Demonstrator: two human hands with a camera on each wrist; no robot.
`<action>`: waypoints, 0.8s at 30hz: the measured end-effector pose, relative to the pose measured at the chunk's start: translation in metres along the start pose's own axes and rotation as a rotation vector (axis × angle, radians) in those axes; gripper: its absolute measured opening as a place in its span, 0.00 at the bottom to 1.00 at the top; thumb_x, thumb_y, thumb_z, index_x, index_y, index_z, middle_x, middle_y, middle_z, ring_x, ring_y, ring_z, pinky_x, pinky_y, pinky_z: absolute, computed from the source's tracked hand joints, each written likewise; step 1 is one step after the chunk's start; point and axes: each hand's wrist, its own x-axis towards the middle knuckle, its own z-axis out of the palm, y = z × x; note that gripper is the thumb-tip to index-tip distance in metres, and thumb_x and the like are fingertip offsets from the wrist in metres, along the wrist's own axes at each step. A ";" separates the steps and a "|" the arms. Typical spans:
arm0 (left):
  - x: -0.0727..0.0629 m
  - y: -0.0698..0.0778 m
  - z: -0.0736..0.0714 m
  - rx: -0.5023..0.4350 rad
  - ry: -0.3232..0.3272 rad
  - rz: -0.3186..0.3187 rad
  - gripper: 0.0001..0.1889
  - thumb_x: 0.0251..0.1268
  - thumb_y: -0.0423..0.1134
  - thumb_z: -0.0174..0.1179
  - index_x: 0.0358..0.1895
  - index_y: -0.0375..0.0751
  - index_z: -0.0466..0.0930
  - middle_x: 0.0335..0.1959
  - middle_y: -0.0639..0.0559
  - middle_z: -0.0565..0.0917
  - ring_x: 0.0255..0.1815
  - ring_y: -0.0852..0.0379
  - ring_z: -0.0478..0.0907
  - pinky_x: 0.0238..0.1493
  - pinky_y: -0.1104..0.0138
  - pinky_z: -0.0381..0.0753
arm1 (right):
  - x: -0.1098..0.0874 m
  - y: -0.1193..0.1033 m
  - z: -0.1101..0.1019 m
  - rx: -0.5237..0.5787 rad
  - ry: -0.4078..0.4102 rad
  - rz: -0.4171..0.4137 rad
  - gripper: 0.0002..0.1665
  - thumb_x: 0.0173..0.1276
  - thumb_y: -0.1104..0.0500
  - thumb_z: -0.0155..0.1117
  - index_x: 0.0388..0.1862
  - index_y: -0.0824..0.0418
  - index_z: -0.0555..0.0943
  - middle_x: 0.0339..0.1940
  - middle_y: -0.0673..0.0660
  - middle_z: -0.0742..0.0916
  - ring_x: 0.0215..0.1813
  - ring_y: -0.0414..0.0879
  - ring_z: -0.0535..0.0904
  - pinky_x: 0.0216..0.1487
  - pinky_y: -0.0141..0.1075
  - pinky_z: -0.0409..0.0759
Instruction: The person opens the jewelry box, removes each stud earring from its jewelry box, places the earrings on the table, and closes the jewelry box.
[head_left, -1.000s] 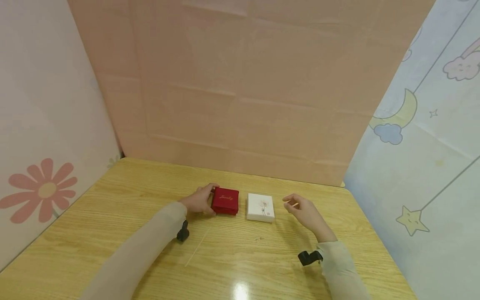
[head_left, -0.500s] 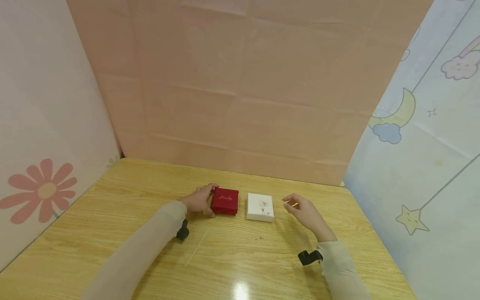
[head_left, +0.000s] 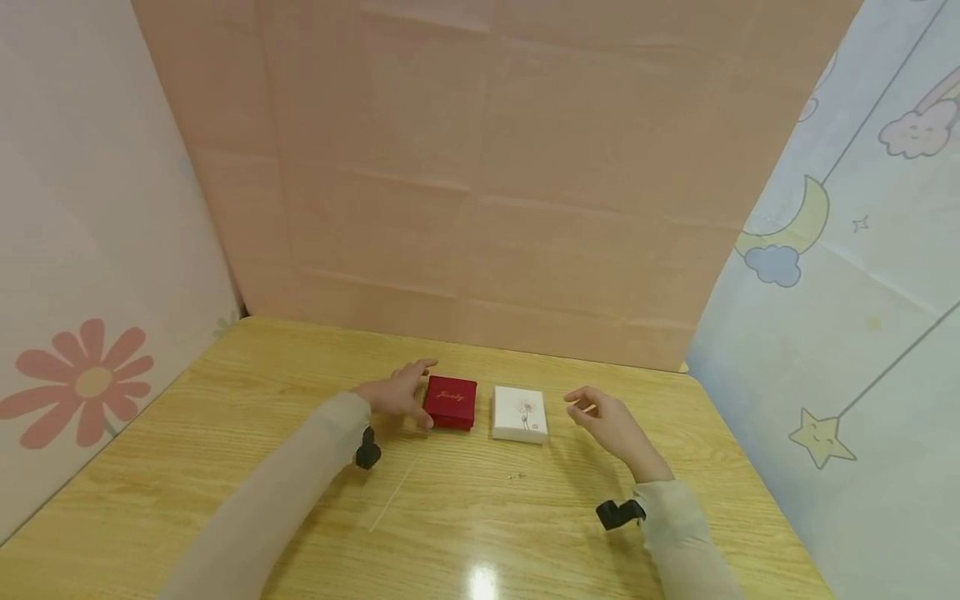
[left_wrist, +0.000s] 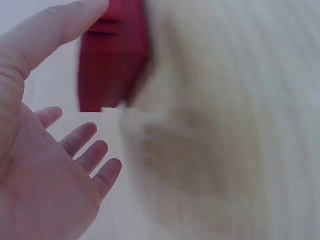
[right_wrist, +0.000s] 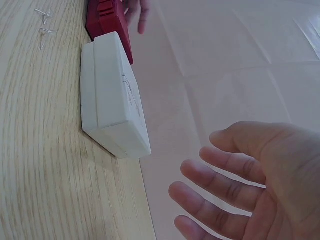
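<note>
A red lidded jewelry box (head_left: pixel 450 402) with gold script on top stands on the table. My left hand (head_left: pixel 393 395) is at its left side with the fingers loosely spread. In the left wrist view the thumb (left_wrist: pixel 60 27) lies close against the red box (left_wrist: pixel 112 65), while the other fingers are apart from it; whether the thumb touches cannot be told. Beside it to the right is a white box (head_left: pixel 519 414) with a printed flower. Off the white box's right side hovers my right hand (head_left: pixel 609 423), fingers relaxed and holding nothing.
Two tiny metallic pieces, perhaps earrings (head_left: pixel 517 476), lie in front of the white box. A thin pale strand (head_left: pixel 393 493) lies on the wooden table (head_left: pixel 315 521) at front left. A peach sheet (head_left: pixel 465 183) hangs behind; patterned walls flank both sides.
My left hand's fingers have loosened and lifted slightly away from the red box. The boxes and my right hand have kept their places.
</note>
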 end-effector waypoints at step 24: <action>0.042 0.093 0.041 0.212 0.036 0.123 0.38 0.58 0.50 0.69 0.69 0.42 0.65 0.62 0.46 0.75 0.64 0.47 0.71 0.64 0.55 0.73 | 0.000 0.001 0.000 0.009 0.002 -0.006 0.16 0.75 0.53 0.56 0.57 0.57 0.78 0.43 0.55 0.83 0.44 0.55 0.82 0.38 0.38 0.80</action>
